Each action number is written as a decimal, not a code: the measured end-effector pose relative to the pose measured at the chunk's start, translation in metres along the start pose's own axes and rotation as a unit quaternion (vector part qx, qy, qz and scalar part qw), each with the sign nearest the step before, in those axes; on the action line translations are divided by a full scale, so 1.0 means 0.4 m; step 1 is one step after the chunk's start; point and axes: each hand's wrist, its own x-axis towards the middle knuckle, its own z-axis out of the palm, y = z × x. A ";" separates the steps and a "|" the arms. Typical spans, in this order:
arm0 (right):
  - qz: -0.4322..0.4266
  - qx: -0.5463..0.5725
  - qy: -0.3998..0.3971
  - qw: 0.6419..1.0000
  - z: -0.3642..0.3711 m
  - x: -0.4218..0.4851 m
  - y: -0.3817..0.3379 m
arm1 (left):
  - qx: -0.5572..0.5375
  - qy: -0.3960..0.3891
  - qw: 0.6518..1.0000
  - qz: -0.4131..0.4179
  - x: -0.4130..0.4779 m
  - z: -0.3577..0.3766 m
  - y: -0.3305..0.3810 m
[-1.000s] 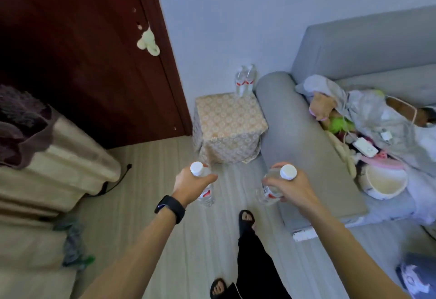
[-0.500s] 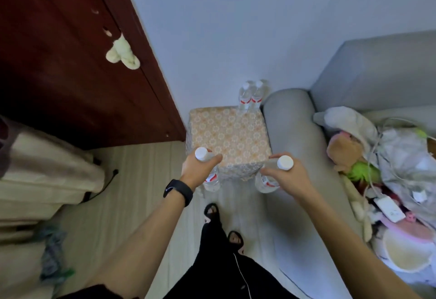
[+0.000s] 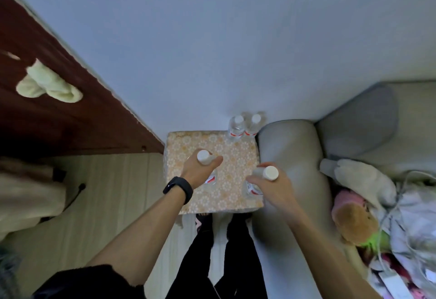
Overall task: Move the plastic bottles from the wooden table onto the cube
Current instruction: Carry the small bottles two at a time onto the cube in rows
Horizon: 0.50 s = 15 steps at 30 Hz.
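Both arms reach forward — left hand (image 3: 198, 169), right hand (image 3: 271, 185) clenched.

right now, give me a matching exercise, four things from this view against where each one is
Things:
1. bottle in the left hand
2. bottle in the right hand
3. two standing bottles
4. black wristband

Places:
A. far right corner of the patterned cube, by the wall
B. on the left wrist
C. over the cube's right edge, beside the sofa arm
D. over the middle of the cube's top

Pairs: 1-D, 2-C, 3-A, 4-B
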 end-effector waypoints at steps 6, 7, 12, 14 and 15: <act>-0.006 -0.029 -0.042 0.999 0.022 0.258 0.006 | -0.015 0.045 0.998 -0.027 0.171 0.114 -0.009; -0.006 -0.037 -0.049 0.998 0.022 0.293 0.015 | -0.020 0.048 0.998 -0.036 0.194 0.134 -0.012; 0.006 -0.018 -0.058 0.998 0.027 0.438 0.053 | -0.021 0.052 0.997 -0.048 0.291 0.226 -0.024; 0.002 -0.024 -0.062 0.998 0.033 0.475 0.069 | -0.027 0.058 0.997 -0.044 0.321 0.257 -0.023; 0.001 -0.025 -0.063 0.998 0.036 0.491 0.082 | -0.026 0.061 0.997 -0.039 0.333 0.270 -0.022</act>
